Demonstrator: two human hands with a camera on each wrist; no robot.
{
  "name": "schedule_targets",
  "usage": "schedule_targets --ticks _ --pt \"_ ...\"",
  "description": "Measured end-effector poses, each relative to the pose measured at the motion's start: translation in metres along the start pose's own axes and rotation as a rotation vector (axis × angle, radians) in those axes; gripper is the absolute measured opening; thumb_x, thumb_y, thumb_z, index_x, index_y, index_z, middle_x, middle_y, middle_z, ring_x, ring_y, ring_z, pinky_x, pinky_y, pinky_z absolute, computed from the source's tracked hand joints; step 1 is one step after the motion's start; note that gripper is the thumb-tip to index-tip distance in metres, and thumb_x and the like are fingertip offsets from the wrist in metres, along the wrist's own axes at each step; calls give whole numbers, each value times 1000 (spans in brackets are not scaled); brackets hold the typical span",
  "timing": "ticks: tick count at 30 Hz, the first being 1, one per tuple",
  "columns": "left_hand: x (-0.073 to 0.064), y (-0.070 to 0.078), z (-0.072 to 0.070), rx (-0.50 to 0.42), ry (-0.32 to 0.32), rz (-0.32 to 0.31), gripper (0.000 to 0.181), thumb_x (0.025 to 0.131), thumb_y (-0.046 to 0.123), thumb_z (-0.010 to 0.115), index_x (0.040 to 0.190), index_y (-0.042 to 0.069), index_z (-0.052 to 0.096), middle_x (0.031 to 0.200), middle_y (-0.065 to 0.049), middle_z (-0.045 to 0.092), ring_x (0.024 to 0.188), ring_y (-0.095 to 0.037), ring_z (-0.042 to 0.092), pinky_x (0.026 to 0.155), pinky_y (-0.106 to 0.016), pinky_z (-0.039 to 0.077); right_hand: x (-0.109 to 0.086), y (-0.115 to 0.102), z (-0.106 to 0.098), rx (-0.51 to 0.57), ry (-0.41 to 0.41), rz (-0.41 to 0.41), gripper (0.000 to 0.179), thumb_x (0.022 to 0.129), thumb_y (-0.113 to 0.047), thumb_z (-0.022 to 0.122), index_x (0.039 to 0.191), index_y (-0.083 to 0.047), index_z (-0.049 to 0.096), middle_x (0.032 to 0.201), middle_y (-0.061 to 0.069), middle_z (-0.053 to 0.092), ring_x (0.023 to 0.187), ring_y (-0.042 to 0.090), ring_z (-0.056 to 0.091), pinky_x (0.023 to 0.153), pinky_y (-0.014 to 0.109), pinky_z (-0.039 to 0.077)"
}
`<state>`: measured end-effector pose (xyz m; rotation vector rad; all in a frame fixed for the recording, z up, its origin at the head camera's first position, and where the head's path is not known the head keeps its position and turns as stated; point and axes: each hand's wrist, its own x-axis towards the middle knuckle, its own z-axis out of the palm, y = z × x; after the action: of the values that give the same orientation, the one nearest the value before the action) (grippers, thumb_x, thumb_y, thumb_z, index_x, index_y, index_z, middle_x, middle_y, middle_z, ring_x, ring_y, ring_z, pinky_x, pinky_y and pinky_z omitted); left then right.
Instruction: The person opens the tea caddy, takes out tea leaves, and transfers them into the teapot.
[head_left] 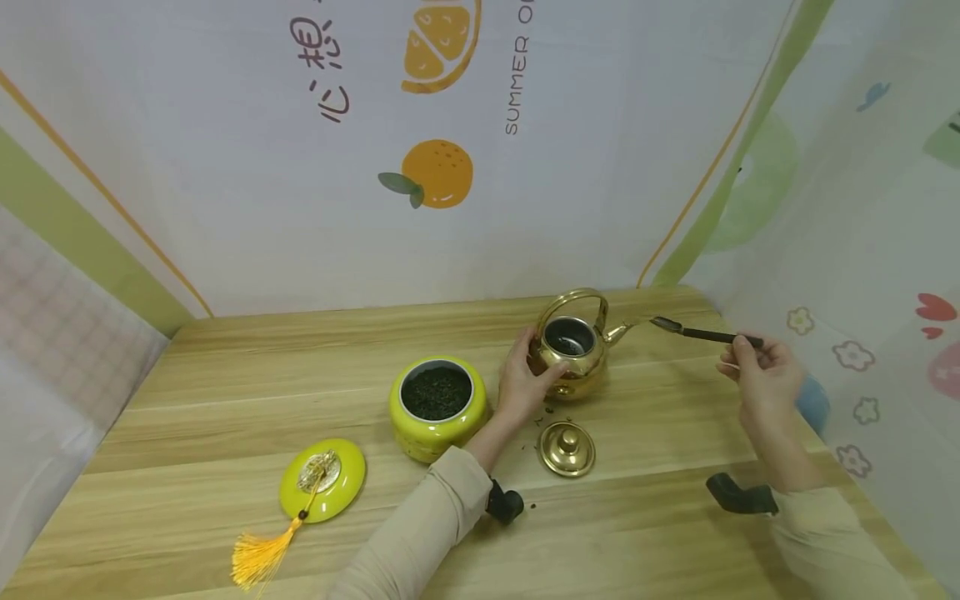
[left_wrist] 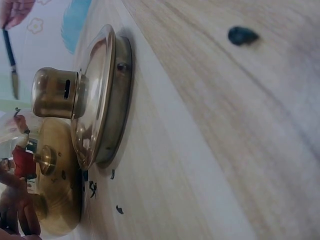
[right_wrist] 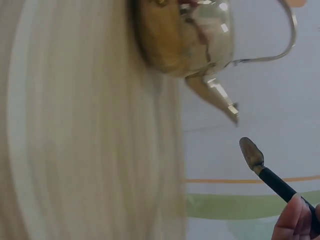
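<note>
- Here's the teapot (head_left: 592,367), our landmark, upright on the desk (head_left: 637,542), lid off, its round mouth bare and its spout aimed right!
- The left hand (head_left: 531,379) has it: fingers wrapped about the left side of the body, thumb by the rim, below the arched handle. A steadying hold, I'd judge, and one that leaves the mouth uncovered.
- Over to the right of the teapot, the right hand (head_left: 765,375): fingers pinching the far end of a small scoop (head_left: 705,335), its blade in the air just beyond the spout. That end grip probably gives reach and a light touch. Whether the blade carries anything, I can't tell.
- Left of the teapot and a little nearer the person, the yellow jar (head_left: 431,435) stands open, dark tea leaves (head_left: 437,393) inside, likely placed there for easy dipping.
- Farther left and nearer than the teapot lies the jar lid (head_left: 341,497), tassel (head_left: 262,557) trailing, seemingly parked out of the way.
- Just in front of the teapot, the gold lid (head_left: 567,450) sits knob up, perhaps for a quick pick-up, with stray leaves (head_left: 550,410) scattered between the two!
</note>
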<state>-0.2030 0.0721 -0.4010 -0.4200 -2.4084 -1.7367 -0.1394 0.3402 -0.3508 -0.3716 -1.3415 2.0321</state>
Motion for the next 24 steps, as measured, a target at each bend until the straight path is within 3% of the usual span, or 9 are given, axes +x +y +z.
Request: schedule_targets --ticks 4,8,11,15,20,24 --pt "-1 2 0 3 -5 0 73 81 22 75 139 -3 40 144 -21 40 136 -32 35 114 -40 27 5 14 -12 -119 -24 58 5 88 2 60 91 0 57 66 3 65 55 10 63 50 19 55" --pt "0 1 0 15 -3 -1 72 81 23 74 139 -2 40 144 -20 41 135 -31 36 114 -40 28 23 43 -36 -244 -109 51 12 86 -10 67 92 -3 59 68 -2 67 59 7 65 54 19 56" --pt "1 0 0 30 1 1 71 81 23 74 139 -2 41 144 -19 41 135 -31 37 114 -40 28 19 45 -36 -303 -118 70 10 88 -8 65 93 -2 59 67 -4 66 58 6 64 54 18 56" --pt "1 -1 0 37 0 6 72 81 25 74 139 -2 40 144 -19 42 135 -31 37 114 -40 28 1 31 -19 -345 -81 132 5 90 3 56 92 -2 55 64 -5 64 53 4 62 50 16 54" --pt "1 -2 0 24 -2 15 72 80 25 75 138 -1 41 143 -19 43 134 -31 38 114 -40 28 0 35 -25 -400 -131 117 5 91 1 55 91 -4 57 65 -6 64 53 3 62 51 16 54" --pt "1 -2 0 10 -1 17 71 80 25 75 138 0 42 142 -18 44 134 -31 38 114 -40 29 0 37 -32 -498 -217 97 3 93 -1 54 95 0 56 67 -10 64 54 3 62 53 17 55"
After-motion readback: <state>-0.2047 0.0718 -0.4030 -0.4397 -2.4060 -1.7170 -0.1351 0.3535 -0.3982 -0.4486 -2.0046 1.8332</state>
